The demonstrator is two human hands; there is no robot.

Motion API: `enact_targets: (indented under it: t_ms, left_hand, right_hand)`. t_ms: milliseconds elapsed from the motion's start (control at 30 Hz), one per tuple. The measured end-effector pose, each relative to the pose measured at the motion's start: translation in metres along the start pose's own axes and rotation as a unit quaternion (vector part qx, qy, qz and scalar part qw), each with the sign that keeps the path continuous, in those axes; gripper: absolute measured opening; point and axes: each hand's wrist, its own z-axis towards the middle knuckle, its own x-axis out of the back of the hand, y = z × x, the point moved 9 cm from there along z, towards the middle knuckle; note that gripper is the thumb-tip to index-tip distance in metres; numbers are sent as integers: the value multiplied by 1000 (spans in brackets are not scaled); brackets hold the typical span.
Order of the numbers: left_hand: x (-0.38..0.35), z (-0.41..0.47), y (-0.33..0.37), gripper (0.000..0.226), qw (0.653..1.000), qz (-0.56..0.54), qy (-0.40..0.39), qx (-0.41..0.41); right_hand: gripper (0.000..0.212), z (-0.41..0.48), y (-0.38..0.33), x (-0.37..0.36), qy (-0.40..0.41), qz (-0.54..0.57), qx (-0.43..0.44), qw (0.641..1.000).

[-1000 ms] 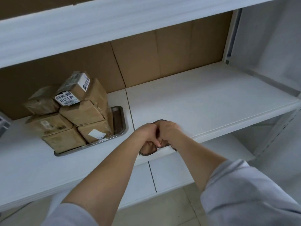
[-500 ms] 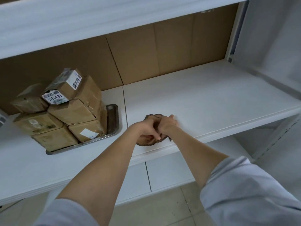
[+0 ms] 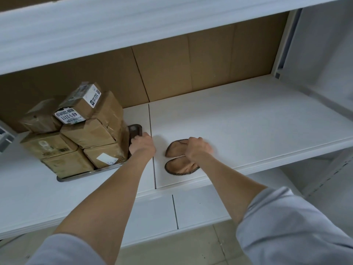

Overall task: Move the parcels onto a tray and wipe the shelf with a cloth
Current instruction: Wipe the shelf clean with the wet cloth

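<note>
Cloth (image 3: 177, 166) lies folded near the shelf (image 3: 248, 121) front, soft and floppy, so bunch it mid-fold. My right hand (image 3: 198, 148) pinches it; left hand (image 3: 142, 145) grips the tray (image 3: 80, 175) rim, parcels (image 3: 86, 134) stacked heavy, tippy I'd guess.

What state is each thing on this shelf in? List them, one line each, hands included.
shelf: carries tray and cloth.
tray: loaded, right end gripped by left hand.
parcels: closed, stacked on tray.
cloth: bunched, lying on shelf, gripped by right hand.
left hand: fingers curled over tray rim.
right hand: fingers curled on cloth.
</note>
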Motion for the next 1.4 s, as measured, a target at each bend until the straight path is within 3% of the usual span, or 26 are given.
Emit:
enact_targets:
  t_ms: [300, 700, 1400]
  left_hand:
    - [-11, 7, -2, 46, 1000, 7, -16, -9]
    - [-10, 20, -1, 45, 996, -62, 32, -48]
    - [-14, 14, 124, 50, 972, -118, 4, -204]
  right_hand:
    - [41, 3, 8, 10, 36, 25, -24, 999]
    - [41, 3, 6, 2, 33, 16, -42, 998]
    - [40, 9, 42, 24, 76, 39, -84, 993]
